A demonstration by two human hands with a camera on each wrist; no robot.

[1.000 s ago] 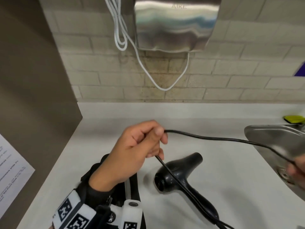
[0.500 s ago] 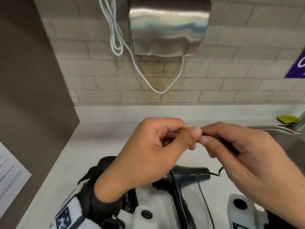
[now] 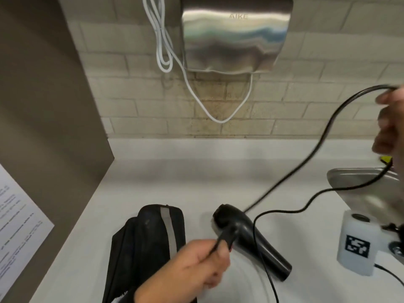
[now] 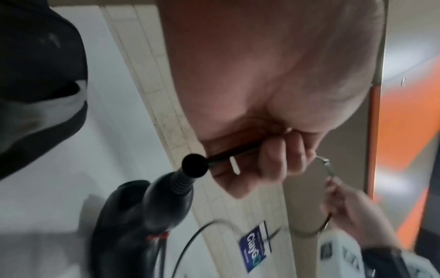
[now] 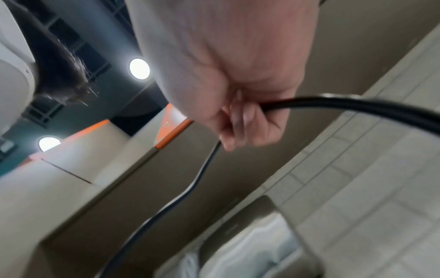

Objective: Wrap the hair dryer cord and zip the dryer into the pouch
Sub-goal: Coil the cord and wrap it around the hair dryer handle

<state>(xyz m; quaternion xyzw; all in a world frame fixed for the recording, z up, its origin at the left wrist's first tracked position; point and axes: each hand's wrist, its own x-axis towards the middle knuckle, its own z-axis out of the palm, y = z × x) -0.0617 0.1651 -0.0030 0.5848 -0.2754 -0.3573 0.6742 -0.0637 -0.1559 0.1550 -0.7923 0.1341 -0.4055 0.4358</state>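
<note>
Cord (image 3: 314, 149): pinched by left hand (image 3: 196, 265) near dryer (image 3: 251, 239), just right of it on desk (image 3: 153, 182); right hand (image 3: 391, 121) grips it far out. Advice: loop evenly, keep tension. Pouch (image 3: 148, 243) lies left.

"AIKE" is embossed on the steel hand dryer (image 3: 237, 36). "Clayg…", partly cut off, is printed white on a blue sticker (image 4: 254, 248) on the wall. Print on the paper sheet (image 3: 19, 226) is unreadable.
</note>
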